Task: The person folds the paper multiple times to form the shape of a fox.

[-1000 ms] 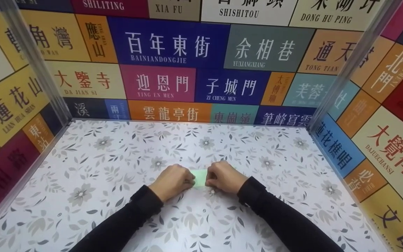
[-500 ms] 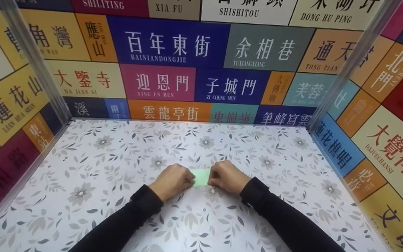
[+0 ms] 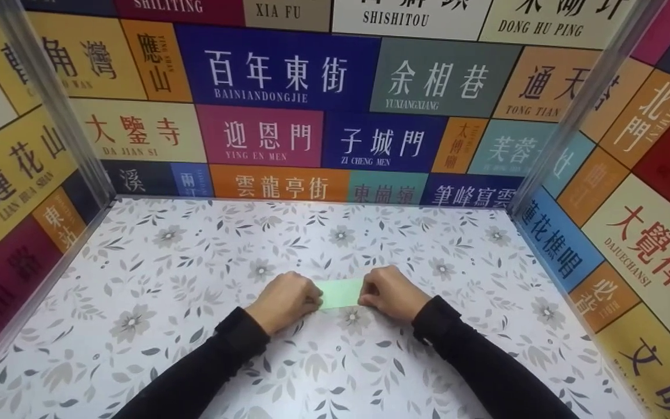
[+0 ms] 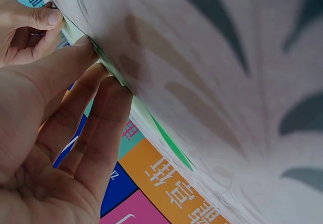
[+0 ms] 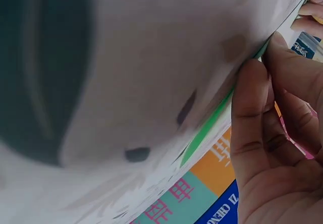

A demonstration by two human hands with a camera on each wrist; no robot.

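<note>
A pale green piece of paper (image 3: 341,293) lies flat and low over the patterned tabletop, spanning the gap between both hands. My left hand (image 3: 287,299) pinches its left part between thumb and fingertips, knuckles raised. At the right part, my right hand (image 3: 393,294) pinches it in the same way with curled fingers. In the left wrist view, a narrow green edge of the paper (image 4: 169,139) sticks out past the left fingertips. A similar green edge (image 5: 208,128) shows past the right fingertips in the right wrist view. The fingers hide both ends from the head camera.
The white tabletop (image 3: 195,349) carries a grey leaf and flower print. Upright panels with coloured sign prints (image 3: 277,70) enclose it at the back and both sides. Clear corner strips (image 3: 73,110) join the panels.
My right hand has moved to the right, away from the left hand, so more of the green paper shows between them. The left hand has stayed almost in place.
</note>
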